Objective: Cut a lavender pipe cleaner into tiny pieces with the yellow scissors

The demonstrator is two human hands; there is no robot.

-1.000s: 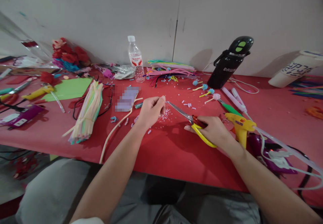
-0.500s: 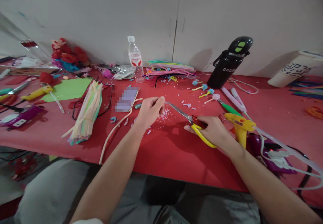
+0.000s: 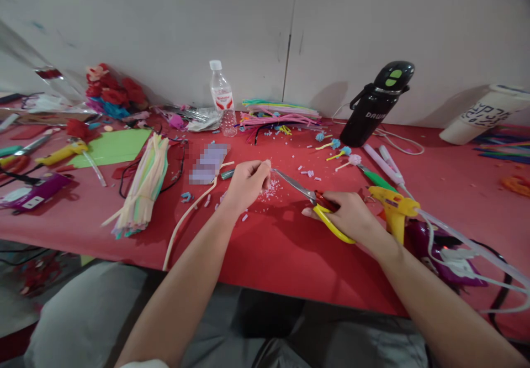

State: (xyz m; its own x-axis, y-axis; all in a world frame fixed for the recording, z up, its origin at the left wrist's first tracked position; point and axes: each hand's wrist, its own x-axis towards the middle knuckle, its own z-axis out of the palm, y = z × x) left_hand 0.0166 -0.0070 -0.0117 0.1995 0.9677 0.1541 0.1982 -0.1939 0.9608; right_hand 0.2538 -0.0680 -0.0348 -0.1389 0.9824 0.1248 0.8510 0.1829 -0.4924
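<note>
My right hand [image 3: 354, 219] is closed round the yellow and red handles of the scissors [image 3: 293, 184]. Their blades point left, with the tips close to the fingertips of my left hand [image 3: 250, 183]. Thumb and forefinger of that left hand are pinched together; what they hold is too small to make out. Below the blades lies a scatter of tiny pale lilac bits [image 3: 272, 189] on the red tabletop. Short lilac pieces [image 3: 308, 173] lie to the right of it, and a few more lie near my left wrist.
A bundle of pale fuzzy stems [image 3: 144, 185] and a phone [image 3: 208, 163] lie to the left. Behind stand a plastic bottle [image 3: 222, 100] and a black flask [image 3: 375, 105]. A yellow glue gun [image 3: 395, 208] stands by my right forearm, near small pompom-topped stems [image 3: 345, 151].
Almost nothing differs. Both hands and the scissors hold nearly the same place, with my left hand shifted very slightly right.
</note>
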